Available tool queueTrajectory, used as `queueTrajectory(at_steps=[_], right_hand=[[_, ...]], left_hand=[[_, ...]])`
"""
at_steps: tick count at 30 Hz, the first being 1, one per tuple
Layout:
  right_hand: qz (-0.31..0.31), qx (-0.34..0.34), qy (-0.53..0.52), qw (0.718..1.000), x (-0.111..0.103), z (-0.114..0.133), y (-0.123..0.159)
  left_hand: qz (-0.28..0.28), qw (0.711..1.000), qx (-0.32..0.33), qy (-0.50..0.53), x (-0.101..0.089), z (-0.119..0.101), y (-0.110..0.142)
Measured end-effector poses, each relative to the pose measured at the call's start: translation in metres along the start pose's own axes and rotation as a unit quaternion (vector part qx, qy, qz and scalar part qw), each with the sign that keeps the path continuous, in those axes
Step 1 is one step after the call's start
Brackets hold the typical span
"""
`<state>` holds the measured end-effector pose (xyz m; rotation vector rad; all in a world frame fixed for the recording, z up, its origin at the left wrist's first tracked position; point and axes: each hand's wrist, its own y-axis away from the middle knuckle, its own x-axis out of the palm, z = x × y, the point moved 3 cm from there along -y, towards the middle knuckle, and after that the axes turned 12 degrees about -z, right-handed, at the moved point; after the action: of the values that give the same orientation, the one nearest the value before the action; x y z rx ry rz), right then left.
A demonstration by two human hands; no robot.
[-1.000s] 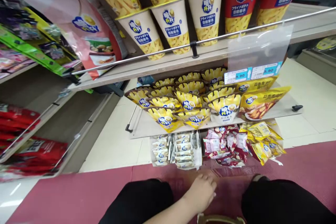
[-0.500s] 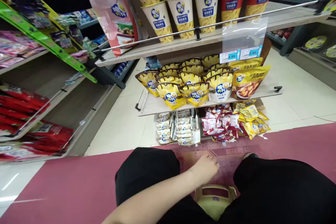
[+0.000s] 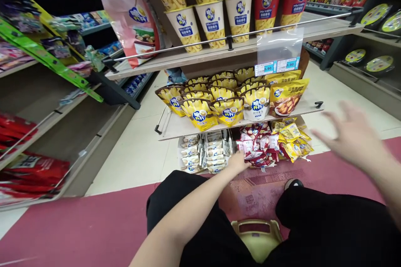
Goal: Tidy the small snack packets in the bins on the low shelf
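Observation:
My left hand (image 3: 238,162) reaches down to the lowest shelf, at the front of a pile of small red snack packets (image 3: 261,144). Its fingers are mostly hidden behind the back of the hand, and I cannot make out whether they grip a packet. Just left of it stand boxes of small white packets (image 3: 215,150). To the right lie small yellow packets (image 3: 293,139). My right hand (image 3: 347,133) is raised at the right, blurred, fingers spread and holding nothing, apart from the packets.
Above, a shelf holds yellow standing pouches (image 3: 200,114) and price tags (image 3: 277,66). Higher up are cups of fries (image 3: 211,25) behind a metal rail. A pale green stool (image 3: 257,242) is between my black-clad legs. Side shelves (image 3: 75,154) stand at the left.
My left hand has moved forward and up from between my knees to the red packets. My right hand has come into view at the right with spread fingers. The view has shifted slightly.

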<state>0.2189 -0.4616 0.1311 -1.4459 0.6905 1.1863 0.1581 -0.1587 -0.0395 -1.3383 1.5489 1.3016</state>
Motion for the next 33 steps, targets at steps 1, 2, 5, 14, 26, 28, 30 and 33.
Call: queueTrajectory(at_steps=[1, 2, 5, 14, 26, 28, 30, 33], right_hand=[[0.068, -0.021, 0.003, 0.997, 0.024, 0.019, -0.001], [0.143, -0.019, 0.012, 0.99, 0.052, 0.034, 0.001], [0.307, 0.002, 0.074, 0.949, 0.14, 0.057, 0.018], [0.354, 0.052, 0.098, 0.929, 0.234, 0.042, -0.012], [0.36, 0.044, 0.066, 0.93, 0.249, 0.077, -0.049], [0.353, 0.033, 0.059, 0.933, 0.247, 0.08, -0.043], [0.336, 0.018, 0.052, 0.94, 0.243, 0.08, -0.032], [0.323, -0.005, 0.031, 0.946, 0.238, 0.079, -0.005]], left_hand=[[-0.011, 1.0, -0.027, 0.003, 0.005, 0.01, -0.013], [-0.022, 0.999, -0.048, 0.007, 0.011, 0.018, -0.024], [-0.042, 0.997, -0.062, 0.021, 0.027, 0.027, -0.048], [-0.069, 0.991, -0.057, 0.096, 0.065, 0.025, -0.081], [-0.124, 0.989, 0.023, 0.074, 0.062, -0.001, -0.071], [-0.13, 0.988, 0.032, 0.075, 0.053, 0.006, -0.065], [-0.153, 0.983, 0.036, 0.091, 0.044, 0.02, -0.057], [-0.238, 0.96, 0.017, 0.146, 0.033, 0.054, -0.036]])
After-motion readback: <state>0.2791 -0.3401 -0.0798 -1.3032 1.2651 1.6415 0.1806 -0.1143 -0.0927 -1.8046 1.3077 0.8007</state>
